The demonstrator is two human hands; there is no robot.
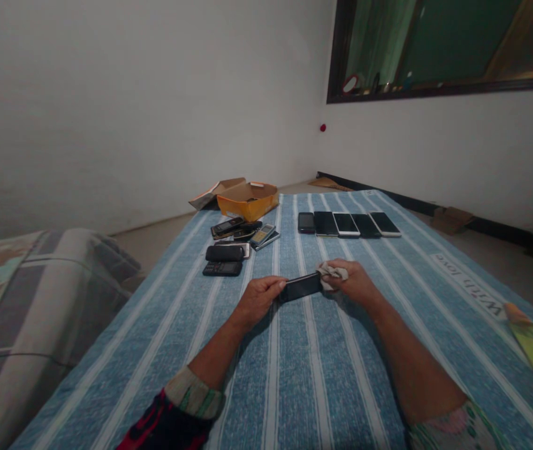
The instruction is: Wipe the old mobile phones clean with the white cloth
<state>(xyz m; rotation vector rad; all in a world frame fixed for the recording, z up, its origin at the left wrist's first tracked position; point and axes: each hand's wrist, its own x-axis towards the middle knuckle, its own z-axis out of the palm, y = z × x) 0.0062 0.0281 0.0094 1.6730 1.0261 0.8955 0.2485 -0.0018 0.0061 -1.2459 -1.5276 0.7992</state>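
Your dark phone [301,287] is in front of you, between your two hands, above the blue striped cover [289,375]; I cannot tell if it also touches this cover. Take the phone as the middle of the clock, with 12 far from you. Your left hand [258,300] is at 9 o'clock and pinches the near end, the thumb pressed on top; the fingers below are partly hidden. Your right hand [355,284] is at 3 o'clock, with its fingers closed around a crumpled white cloth [335,271], which touches the other end of the phone.

At 1 o'clock, five phones [345,225] lie side by side in a row. At 10 o'clock there is a loose heap of older phones [248,231], with a black case [225,253] and a black keypad phone [222,269] just nearer to you. At 11 o'clock, behind the heap, stands an open orange box [241,207].
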